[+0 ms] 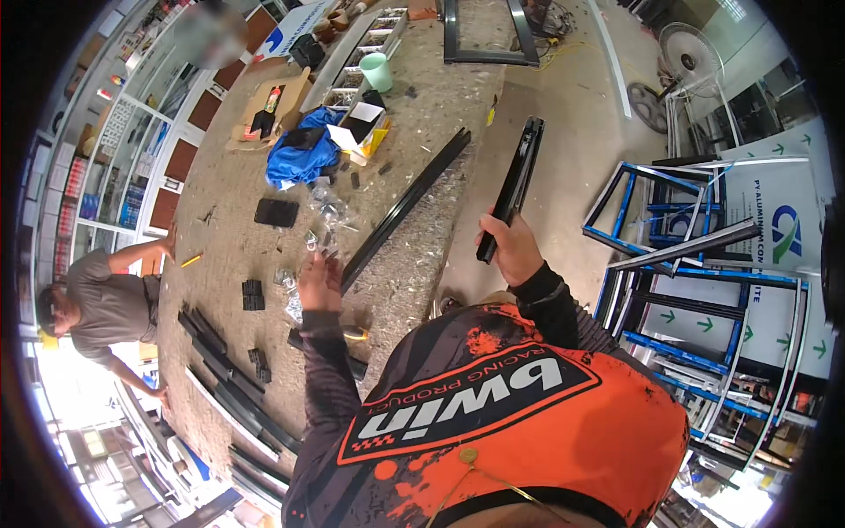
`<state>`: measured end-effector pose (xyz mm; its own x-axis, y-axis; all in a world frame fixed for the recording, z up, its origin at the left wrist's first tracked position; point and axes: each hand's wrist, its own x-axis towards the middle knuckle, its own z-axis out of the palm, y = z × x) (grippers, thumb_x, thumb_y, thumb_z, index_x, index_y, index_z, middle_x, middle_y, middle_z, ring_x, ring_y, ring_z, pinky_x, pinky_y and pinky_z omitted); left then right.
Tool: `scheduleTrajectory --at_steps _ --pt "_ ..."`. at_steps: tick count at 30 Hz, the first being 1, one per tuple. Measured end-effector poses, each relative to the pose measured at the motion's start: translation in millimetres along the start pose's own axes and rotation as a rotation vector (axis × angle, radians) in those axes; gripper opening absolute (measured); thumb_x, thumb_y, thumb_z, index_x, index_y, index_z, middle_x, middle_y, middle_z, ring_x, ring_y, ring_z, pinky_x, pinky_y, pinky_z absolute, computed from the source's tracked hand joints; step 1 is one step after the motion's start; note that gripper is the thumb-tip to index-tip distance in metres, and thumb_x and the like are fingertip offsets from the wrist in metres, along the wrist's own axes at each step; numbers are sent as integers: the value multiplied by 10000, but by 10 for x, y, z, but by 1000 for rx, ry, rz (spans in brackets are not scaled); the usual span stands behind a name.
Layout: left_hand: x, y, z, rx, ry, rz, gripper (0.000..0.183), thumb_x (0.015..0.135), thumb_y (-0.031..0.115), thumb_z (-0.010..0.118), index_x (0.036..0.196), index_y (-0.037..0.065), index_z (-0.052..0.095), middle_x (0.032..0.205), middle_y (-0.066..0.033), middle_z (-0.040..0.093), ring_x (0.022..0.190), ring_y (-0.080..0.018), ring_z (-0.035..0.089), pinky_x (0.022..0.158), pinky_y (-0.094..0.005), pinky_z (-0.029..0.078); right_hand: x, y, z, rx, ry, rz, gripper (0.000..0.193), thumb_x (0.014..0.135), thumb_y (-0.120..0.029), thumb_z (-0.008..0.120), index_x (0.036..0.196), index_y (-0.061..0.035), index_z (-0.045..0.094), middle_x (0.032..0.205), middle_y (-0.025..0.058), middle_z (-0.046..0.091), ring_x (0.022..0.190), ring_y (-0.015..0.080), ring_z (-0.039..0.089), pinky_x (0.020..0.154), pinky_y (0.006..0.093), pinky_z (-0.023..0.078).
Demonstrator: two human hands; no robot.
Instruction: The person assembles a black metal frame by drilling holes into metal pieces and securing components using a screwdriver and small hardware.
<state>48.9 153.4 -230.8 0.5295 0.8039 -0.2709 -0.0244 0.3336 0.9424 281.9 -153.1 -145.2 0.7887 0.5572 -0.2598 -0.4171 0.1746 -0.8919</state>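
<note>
Both forward: right grip [512, 250] tight around black profile [516, 180], left grip [319, 282] of unclear closure.

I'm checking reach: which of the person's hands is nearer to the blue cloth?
Left. The left hand is over the bench, below the blue cloth in view; the right hand is farther off, below and well right of it, holding a black profile.

Black frame [491, 61]: cut off by top edge
Upper-left patch [211, 35]: blurred
Clear packets [330, 209]: contents too small to tell
</note>
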Motion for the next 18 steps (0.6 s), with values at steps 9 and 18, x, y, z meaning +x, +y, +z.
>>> scheduleTrajectory --at_steps 9,18 --pt "-1171 259 1031 -795 -392 -276 259 985 235 557 1147 33 568 1157 -147 616 936 -217 615 747 -244 574 242 334 -14 -11 -167 -78 251 908 -267 641 1016 -66 536 862 20 555 766 147 588 682 286 478" --pt "-1571 369 2065 -402 -255 328 327 824 -35 709 1080 55 527 1076 -94 642 993 -193 632 868 -321 529 171 -107 -53 -773 -506 -649 457 829 -30 638 1245 -71 453 885 102 632 752 257 632 658 355 497"
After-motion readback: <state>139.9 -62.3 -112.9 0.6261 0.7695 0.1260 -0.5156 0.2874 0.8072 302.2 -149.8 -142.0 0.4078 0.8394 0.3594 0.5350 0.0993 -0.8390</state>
